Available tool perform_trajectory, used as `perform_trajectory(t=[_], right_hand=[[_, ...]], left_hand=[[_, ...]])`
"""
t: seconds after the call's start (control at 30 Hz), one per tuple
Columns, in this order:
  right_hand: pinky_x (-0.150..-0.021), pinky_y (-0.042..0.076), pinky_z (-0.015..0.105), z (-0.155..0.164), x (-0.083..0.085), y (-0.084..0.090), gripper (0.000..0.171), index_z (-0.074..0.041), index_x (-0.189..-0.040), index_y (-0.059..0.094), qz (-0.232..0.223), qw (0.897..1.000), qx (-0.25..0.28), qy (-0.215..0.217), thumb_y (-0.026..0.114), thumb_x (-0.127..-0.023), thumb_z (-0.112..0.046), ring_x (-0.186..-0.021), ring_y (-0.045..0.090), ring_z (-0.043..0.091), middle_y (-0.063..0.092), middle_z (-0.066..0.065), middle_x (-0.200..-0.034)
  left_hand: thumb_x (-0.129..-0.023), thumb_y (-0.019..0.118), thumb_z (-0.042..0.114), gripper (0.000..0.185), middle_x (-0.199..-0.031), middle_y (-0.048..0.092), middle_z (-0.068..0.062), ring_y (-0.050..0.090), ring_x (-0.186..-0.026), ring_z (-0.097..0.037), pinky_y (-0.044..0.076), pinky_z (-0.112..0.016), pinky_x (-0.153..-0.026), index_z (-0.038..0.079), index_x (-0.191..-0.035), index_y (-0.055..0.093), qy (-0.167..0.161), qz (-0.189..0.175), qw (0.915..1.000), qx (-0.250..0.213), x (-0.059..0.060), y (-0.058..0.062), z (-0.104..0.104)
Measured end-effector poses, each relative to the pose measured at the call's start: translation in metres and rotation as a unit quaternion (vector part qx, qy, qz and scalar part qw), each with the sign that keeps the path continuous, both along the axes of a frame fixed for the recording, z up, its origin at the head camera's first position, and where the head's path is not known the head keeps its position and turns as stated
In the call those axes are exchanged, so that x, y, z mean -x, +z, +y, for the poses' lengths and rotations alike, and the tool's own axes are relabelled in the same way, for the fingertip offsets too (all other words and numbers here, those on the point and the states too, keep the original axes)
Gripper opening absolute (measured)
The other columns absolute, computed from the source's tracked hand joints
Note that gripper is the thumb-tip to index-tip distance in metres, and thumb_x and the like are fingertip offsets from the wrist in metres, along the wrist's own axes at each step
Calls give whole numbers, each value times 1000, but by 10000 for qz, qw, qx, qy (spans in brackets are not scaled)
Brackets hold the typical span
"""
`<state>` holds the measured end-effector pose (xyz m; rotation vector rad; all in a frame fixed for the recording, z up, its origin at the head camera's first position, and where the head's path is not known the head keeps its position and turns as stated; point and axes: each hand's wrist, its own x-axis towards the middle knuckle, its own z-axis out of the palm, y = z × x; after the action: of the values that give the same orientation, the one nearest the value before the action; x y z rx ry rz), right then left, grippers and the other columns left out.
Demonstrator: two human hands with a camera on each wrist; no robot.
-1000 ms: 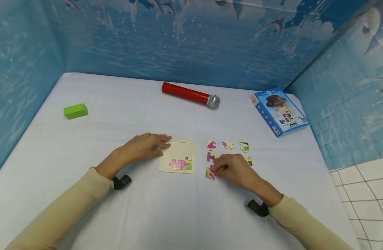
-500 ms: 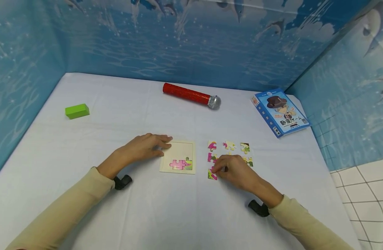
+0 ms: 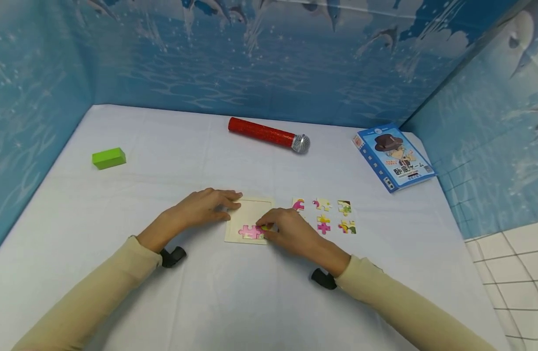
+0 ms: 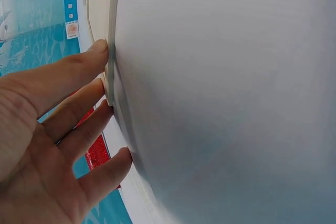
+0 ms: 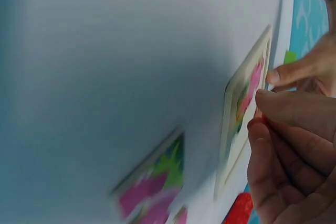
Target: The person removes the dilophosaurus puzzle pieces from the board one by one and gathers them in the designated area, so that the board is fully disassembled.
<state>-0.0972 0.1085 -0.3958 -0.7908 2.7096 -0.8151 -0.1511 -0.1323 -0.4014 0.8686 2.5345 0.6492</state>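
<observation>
A square, pale puzzle tray (image 3: 247, 210) lies on the white table with pink and green pieces (image 3: 250, 231) joined along its lower edge. My left hand (image 3: 203, 207) rests at the tray's left side. In the left wrist view its thumb (image 4: 79, 66) and two fingers touch the rim, straight or slightly bent. Over the tray's lower right my right hand (image 3: 291, 231) brings thumb and forefinger together at a small puzzle piece (image 3: 265, 227), mostly hidden by the fingers. In the right wrist view a corner puzzle piece (image 5: 157, 182) lies on the table.
Several loose puzzle pieces (image 3: 323, 224) lie in rows right of the tray. A red microphone (image 3: 262, 132) lies at the back, a blue box (image 3: 393, 156) at the back right, and a green block (image 3: 108, 158) at the left. A sea-print curtain (image 3: 251, 63) borders the table.
My right hand has moved left from the loose pieces to the tray, pinching a puzzle piece. The left hand has stayed at the tray's left edge.
</observation>
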Motion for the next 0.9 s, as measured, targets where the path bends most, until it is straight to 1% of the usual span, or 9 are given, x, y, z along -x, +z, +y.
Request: perform_trajectory(t=[0.07, 0.13, 0.23, 0.37, 0.7, 0.8, 0.9], right_hand=[[-84, 47, 25, -7, 2, -2, 22, -12, -100, 70, 82, 9999, -87, 79, 69, -78, -10, -91, 59, 8, 68, -4, -96], [-86, 47, 26, -12, 3, -4, 22, -13, -100, 70, 154, 9996, -200, 82, 69, -78, -11, -94, 58, 8, 68, -5, -97], [-84, 48, 25, -17, 3, -6, 21, -16, -98, 71, 230, 9990, -375, 39, 69, -78, -11, -94, 58, 7, 68, -7, -96], [-81, 48, 24, -18, 3, -7, 19, -16, -95, 72, 168, 9990, -403, -48, 69, -78, -10, -90, 58, 6, 68, -7, -95], [-70, 46, 19, -19, 4, -8, 18, -17, -88, 71, 105, 9996, -92, -238, 72, -73, -6, -77, 56, 5, 65, -9, -84], [-68, 47, 18, -18, 4, -8, 15, -17, -82, 71, 144, 9996, 100, -220, 72, -73, -4, -74, 57, 5, 64, -8, -80], [-66, 47, 16, -16, 4, -9, 15, -17, -78, 71, 202, 9992, 329, -115, 70, -74, -3, -72, 57, 4, 63, -9, -77]], left_hand=[[-81, 66, 23, 42, -139, 43, 4, 37, -130, -17, 36, -48, -98, 17, -122, 58, -3, -11, 10000, 1, 0, -1, 0], [-81, 67, 23, 42, -139, 42, 4, 37, -130, -17, 37, -48, -98, 17, -122, 58, 1, 0, 10000, 16, -1, -2, 0], [-81, 67, 23, 43, -139, 42, 5, 38, -129, -17, 38, -48, -97, 18, -122, 58, -3, 41, 10000, 43, -1, -2, 0], [-81, 67, 24, 43, -139, 42, 4, 39, -129, -18, 39, -49, -96, 19, -122, 58, -16, 97, 9999, 66, -1, -2, 0], [-81, 67, 23, 41, -139, 42, 5, 39, -128, -18, 40, -48, -95, 19, -121, 59, 17, 42, 10000, 73, -2, 0, 1], [-81, 67, 24, 42, -138, 43, 5, 39, -128, -17, 39, -48, -96, 19, -121, 59, 17, 47, 9999, 101, -1, 0, 1], [-80, 68, 23, 42, -138, 43, 4, 39, -128, -17, 39, -47, -96, 18, -121, 59, 30, 54, 9999, 109, -1, 0, 0]])
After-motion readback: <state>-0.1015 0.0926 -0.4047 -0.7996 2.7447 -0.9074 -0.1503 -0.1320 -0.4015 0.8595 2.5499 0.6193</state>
